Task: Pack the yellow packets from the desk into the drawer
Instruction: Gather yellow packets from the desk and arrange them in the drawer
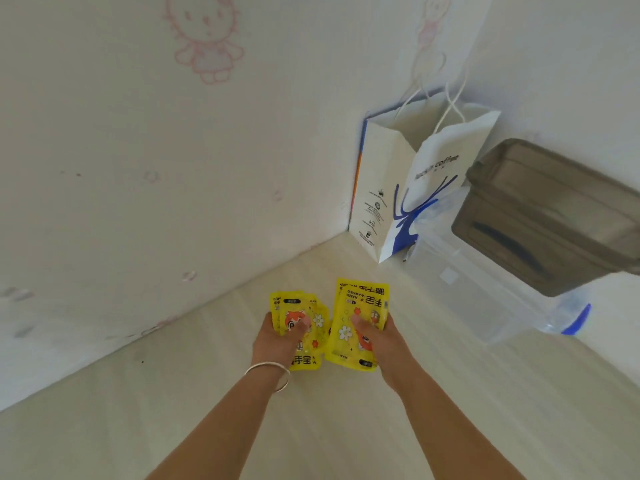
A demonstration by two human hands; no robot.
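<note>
Both forearms reach in from the bottom edge, a silver bangle point(273, 372) on the left wrist. Left hand point(277, 336) is closed on a small fanned stack of yellow packets point(304, 327), thumb pressed on top, fingers underneath. Right hand point(379, 336) is closed the same way on a second stack of packets point(358, 317), thumb on the printed face. At least two packets per hand judging by the offset edges; exact count can't be told. The two stacks sit side by side, nearly touching, over the pale desk point(346, 427). Whether they're lifted clear or still resting on the desk isn't certain.

Relative to the packets: a white paper coffee bag point(398, 188) with a blue antler print stands beyond them to the right, in the wall corner. Just right of that bag is a clear plastic box point(485, 289), with a grey-lidded container point(554, 216) on or above it, blurred. A pink cartoon drawing point(206, 39) is on the wall far up and left.

Progress, as a judgement: early to mid. Packets appear gathered into both hands, with no loose ones visible on the desk. No drawer is in view, so nothing shows as packed. Left to do: carry both stacks to the drawer, put them inside, and close it if needed.
</note>
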